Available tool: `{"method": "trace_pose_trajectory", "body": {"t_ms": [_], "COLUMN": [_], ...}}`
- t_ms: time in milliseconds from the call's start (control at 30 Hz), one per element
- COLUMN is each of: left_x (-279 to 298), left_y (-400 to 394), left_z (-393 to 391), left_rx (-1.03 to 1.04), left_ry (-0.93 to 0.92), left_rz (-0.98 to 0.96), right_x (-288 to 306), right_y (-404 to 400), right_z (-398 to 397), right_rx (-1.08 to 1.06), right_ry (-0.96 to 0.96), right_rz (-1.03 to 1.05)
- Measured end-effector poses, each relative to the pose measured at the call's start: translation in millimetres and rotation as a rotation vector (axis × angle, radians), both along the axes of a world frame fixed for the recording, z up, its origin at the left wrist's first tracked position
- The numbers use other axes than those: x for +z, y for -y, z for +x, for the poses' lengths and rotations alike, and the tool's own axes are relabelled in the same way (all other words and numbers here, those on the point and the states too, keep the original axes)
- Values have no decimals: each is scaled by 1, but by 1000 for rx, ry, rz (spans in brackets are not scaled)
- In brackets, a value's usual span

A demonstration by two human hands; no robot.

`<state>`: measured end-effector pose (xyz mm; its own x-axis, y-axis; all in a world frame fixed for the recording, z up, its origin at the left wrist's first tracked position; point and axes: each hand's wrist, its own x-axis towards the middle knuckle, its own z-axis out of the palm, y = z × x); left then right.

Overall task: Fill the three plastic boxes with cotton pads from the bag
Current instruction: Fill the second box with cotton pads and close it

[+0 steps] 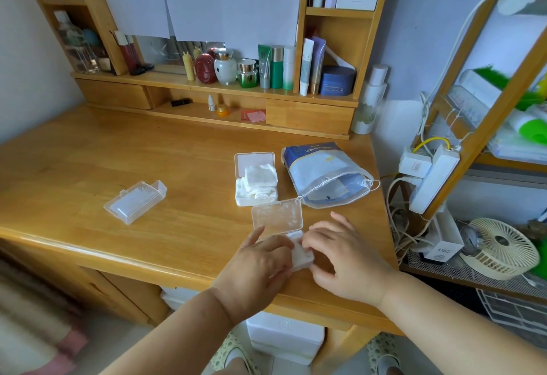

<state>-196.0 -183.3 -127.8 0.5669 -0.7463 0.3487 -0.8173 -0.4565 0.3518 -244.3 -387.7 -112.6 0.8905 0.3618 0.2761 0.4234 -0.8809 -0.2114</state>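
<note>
Near the desk's front edge lies an open clear plastic box [277,217], its lid raised away from me. White cotton pads [301,253] sit in its base. My left hand [260,268] and my right hand [343,259] both press on these pads from either side. Behind it, a second open box [255,179] is heaped with loose cotton pads that spill over its rim. A third clear box [135,201] lies closed at the left of the desk, pads visible inside. The blue-and-white drawstring bag [325,179] lies open at the right.
A wooden shelf unit with cosmetic bottles and jars [266,69] lines the back of the desk [148,149]. To the right stand a rack with a power strip [435,179], cables and a small fan [500,248]. White foam boxes [284,336] sit under the desk.
</note>
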Motion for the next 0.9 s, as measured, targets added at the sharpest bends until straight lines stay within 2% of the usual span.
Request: {"method": "trace_pose_trajectory", "body": {"t_ms": [267, 433, 600, 767, 900], "left_x": [1, -2, -2, 4, 10], "left_y": [0, 1, 3, 6, 11], "left_z": [0, -1, -5, -7, -9], "left_rx": [-18, 2, 9, -7, 3], "left_ry": [32, 33, 46, 69, 97], "left_rz": [23, 30, 54, 56, 44], "right_x": [-1, -6, -5, -6, -7], "right_y": [-1, -7, -9, -6, -9], "right_z": [5, 3, 1, -2, 0], "right_rx": [56, -29, -76, -44, -51], "right_ry": [99, 58, -6, 90, 94], "right_rz": [-255, -240, -111, -174, -212]}}
